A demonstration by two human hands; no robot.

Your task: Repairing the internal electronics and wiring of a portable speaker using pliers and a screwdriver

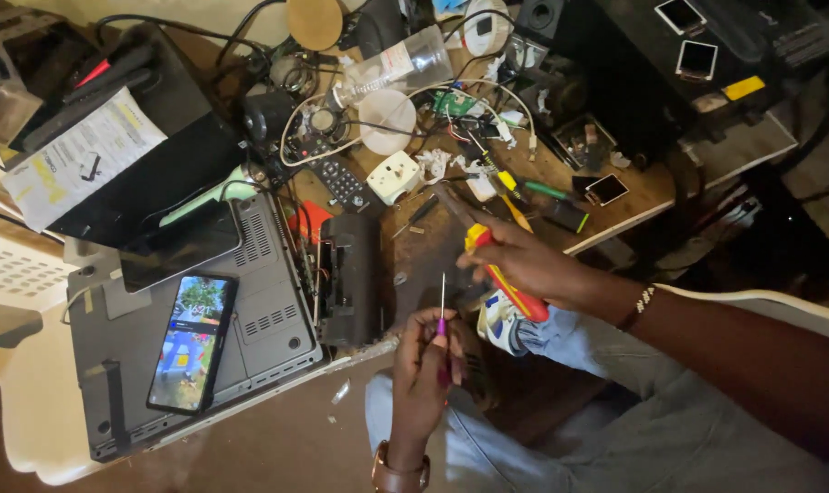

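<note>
Workbench [615, 196]: cluttered wooden top strewn with cables, a remote and small tools, seen from above.
Grey device [268, 301]: upturned casing at the bench edge; a lit phone [193, 340] lies on it.
Black unit [348, 278]: opened part just beside the casing, near both hands.
Right hand [524, 265]: closed around a red-and-yellow screwdriver [501, 278], tip toward the bench.
Left hand [423, 374]: fingers pinched on a thin purple-handled driver [443, 306], shaft upright.
Technique: judged best to steady wrists and seat each tip squarely before turning.

Phone [193, 340] lies on laptop [140, 383] at 8 o'clock; radio [348, 278] stands just right of the laptop; remote [341, 183] at 11 o'clock; bottle [391, 68] behind it at 12.
</note>
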